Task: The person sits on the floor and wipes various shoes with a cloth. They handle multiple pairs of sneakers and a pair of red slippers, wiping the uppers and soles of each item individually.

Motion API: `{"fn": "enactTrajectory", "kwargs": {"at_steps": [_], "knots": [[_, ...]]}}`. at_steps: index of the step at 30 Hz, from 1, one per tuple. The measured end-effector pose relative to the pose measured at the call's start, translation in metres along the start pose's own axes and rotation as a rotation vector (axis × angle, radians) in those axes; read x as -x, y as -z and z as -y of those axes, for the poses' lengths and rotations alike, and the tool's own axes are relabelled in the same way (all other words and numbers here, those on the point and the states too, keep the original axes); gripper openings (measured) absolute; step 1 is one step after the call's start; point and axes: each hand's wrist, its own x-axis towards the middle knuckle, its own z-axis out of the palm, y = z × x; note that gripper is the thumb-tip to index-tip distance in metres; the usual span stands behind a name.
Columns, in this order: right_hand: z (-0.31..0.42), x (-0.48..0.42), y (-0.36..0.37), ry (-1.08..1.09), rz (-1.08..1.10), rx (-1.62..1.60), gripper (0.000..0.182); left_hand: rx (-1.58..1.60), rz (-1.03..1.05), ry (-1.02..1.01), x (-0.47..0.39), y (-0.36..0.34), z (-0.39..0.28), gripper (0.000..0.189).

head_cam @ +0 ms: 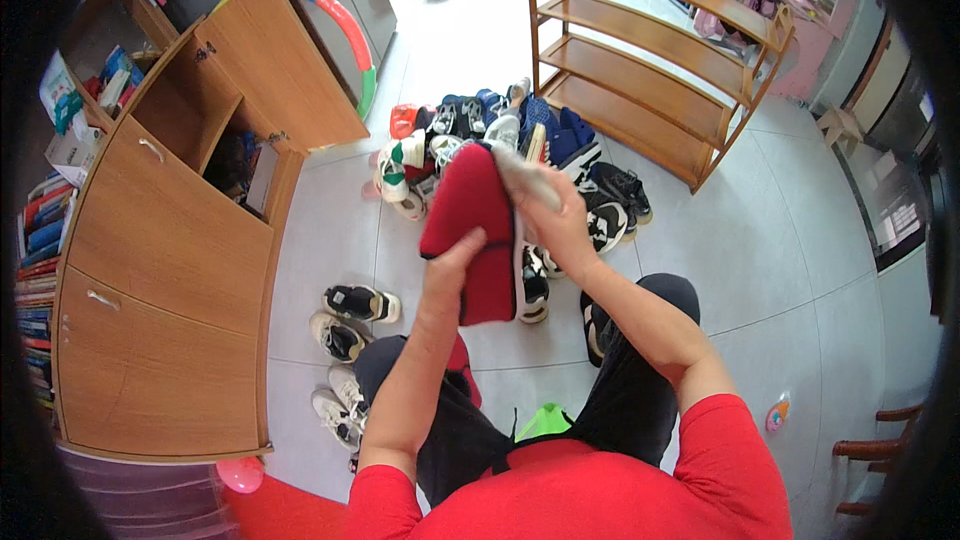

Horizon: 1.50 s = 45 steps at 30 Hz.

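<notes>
A red fabric slipper (476,199) with dark trim and a white sole edge is held up above the floor. My left hand (450,266) grips its near part, the thumb lying across the red top. In my right hand (561,221) is a pale grey, cloth-like piece (529,178), blurred and pressed along the slipper's right edge near the toe. Another red item (463,371), partly hidden by my left forearm and leg, lies on the floor below. Past the slipper, a heap of mixed shoes (466,116) spreads over the tiles, partly covered by my hands.
A wooden shoe rack (637,67) stands beyond the heap at the right. Left is a wooden cabinet (165,262) with one door (277,67) swung out. Several sneakers (341,334) line the floor by my left leg. Bright green material (546,421) shows between my legs.
</notes>
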Motion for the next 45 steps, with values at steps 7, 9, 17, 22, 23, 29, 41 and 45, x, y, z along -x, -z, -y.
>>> {"fn": "enactTrajectory", "kwargs": {"at_steps": [7,9,17,22,23,29,41,45], "knots": [[0.021,0.002,0.000,-0.065,-0.019,-0.052,0.029,-0.109,0.022,-0.005,0.005,0.002,-0.007,0.041],[0.014,-0.025,0.007,-0.123,-0.124,-0.064,0.030,-0.273,0.066,-0.064,0.013,0.000,0.002,0.049],[-0.001,0.009,0.000,-0.078,0.092,-0.020,0.037,-0.110,-0.025,-0.136,-0.008,0.015,-0.006,0.044],[-0.002,0.006,-0.010,-0.056,-0.020,-0.043,0.035,0.112,-0.032,0.136,0.002,0.010,-0.004,0.032],[0.012,-0.008,-0.007,-0.118,-0.039,-0.140,0.033,0.091,0.007,0.165,0.010,0.008,-0.005,0.032],[0.006,-0.001,-0.008,-0.064,0.113,-0.077,0.026,0.183,-0.090,0.195,0.008,0.001,0.001,0.035],[0.018,-0.019,-0.005,-0.059,-0.048,-0.098,0.031,0.324,0.065,0.225,0.012,0.011,0.013,0.038],[0.008,-0.014,-0.009,0.080,-0.074,0.076,0.031,0.216,-0.027,0.220,0.001,0.011,0.018,0.043]]}}
